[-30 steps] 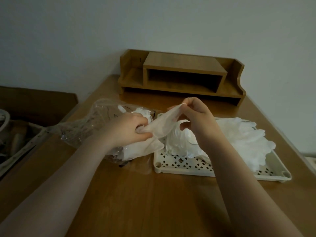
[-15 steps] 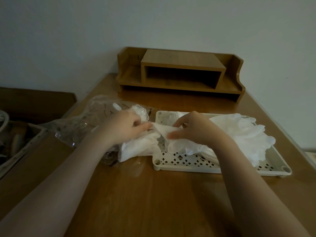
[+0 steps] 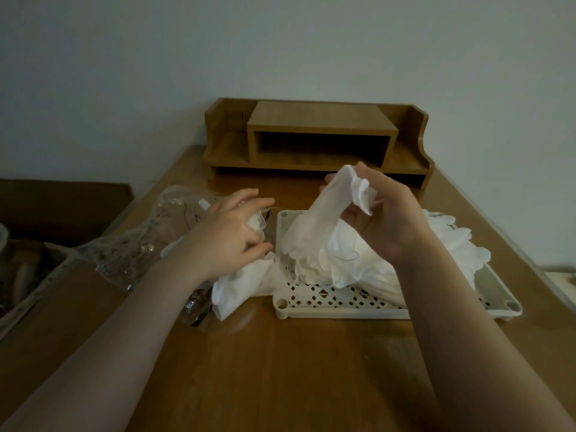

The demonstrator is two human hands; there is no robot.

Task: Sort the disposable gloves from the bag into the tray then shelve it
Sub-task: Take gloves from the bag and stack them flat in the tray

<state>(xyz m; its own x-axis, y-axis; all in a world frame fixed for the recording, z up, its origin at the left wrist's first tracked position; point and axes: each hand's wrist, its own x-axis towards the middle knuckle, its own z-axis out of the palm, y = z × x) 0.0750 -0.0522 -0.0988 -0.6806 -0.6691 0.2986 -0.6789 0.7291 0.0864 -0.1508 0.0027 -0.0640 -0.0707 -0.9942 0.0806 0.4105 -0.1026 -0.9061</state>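
The right hand (image 3: 386,219), which half a second ago was pressing a glove low against the pile, is now lifting one disposable glove (image 3: 321,219) above the white perforated tray (image 3: 339,310) at the centre right of the frame, so one more glove is probably about to join the heap of gloves (image 3: 448,241) already lying there. Its fingers are curling round the glove's cuff, the rest hanging down onto the heap. The left hand (image 3: 230,235), having let go of that glove, is resting on the clear plastic bag (image 3: 137,244) at the middle left, fingers loosely bent over the gloves at its mouth; whether it is actually pinching one I cannot tell. The wooden desk shelf (image 3: 318,141) is waiting at the back, with gloves still spilling from the bag.
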